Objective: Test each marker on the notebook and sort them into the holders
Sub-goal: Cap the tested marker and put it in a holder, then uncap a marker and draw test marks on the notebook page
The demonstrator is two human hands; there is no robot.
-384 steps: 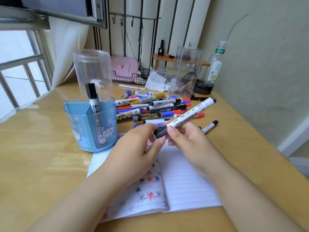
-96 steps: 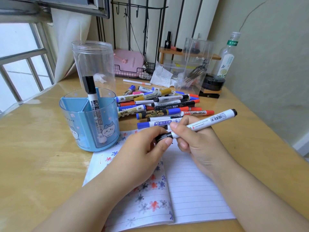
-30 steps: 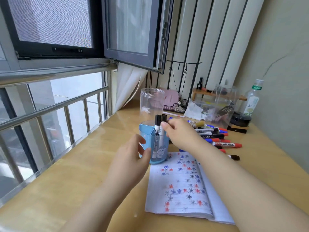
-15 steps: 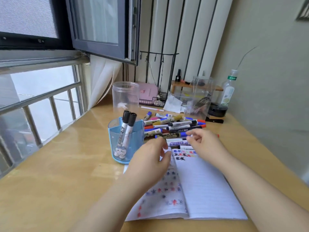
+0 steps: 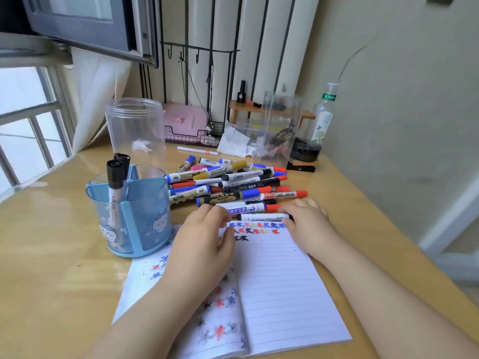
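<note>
head view: i'm looking down on the wooden desk (image 5: 51, 255) with the notebook (image 5: 280, 294) open at the near centre. its right page carries rows of small coloured test marks along the top lines, and more marks show through the left page.

my left hand (image 5: 204, 244) lies on the notebook's fold, fingers loosely bent, tips close to the left end of a white marker (image 5: 261, 217) lying across the top edge of the page; i can't tell whether they actually pinch it. my right hand (image 5: 305, 221) curls its fingertips on the marker's right end, so i judge this is the next one being picked up for testing.

done so far, as i read it: two black-capped markers (image 5: 115, 182) stand upright in the near-left compartment of the blue holder (image 5: 140, 216), left of the notebook. the clear jar (image 5: 134, 128) behind it looks to hold no markers, only a small scrap at the bottom.

left to do: most of it. the marker pile (image 5: 228, 182) just beyond the notebook holds a good many markers with blue, red, black and gold caps, none sorted. i'd say the job is in its early part, with each marker needing uncapping, a mark and a drop.
</note>
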